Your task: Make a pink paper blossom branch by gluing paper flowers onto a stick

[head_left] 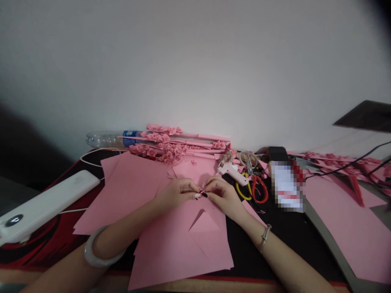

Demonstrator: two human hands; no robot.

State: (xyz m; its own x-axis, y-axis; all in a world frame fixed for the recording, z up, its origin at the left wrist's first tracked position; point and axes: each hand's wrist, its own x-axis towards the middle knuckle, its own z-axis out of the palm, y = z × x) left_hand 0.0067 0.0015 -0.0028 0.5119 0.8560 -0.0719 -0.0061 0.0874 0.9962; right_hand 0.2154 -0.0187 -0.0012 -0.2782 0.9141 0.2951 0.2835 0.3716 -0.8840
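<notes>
**Small Paper Piece [202, 192] Pinched Near Glue Gun [233, 173]**

The left hand [171, 196] and right hand [225, 198] meet, clamped on it, in front and left of the gun; pink paper roses [174, 153] lie beyond the gun, leftward.

Pink piece [202, 192] between fingertips [205, 195]: mostly covered, shape too small to tell. Phone display [286, 185], right: blurred to blocks, unreadable. White device [55, 201], left: end cut off by picture edge.
</notes>
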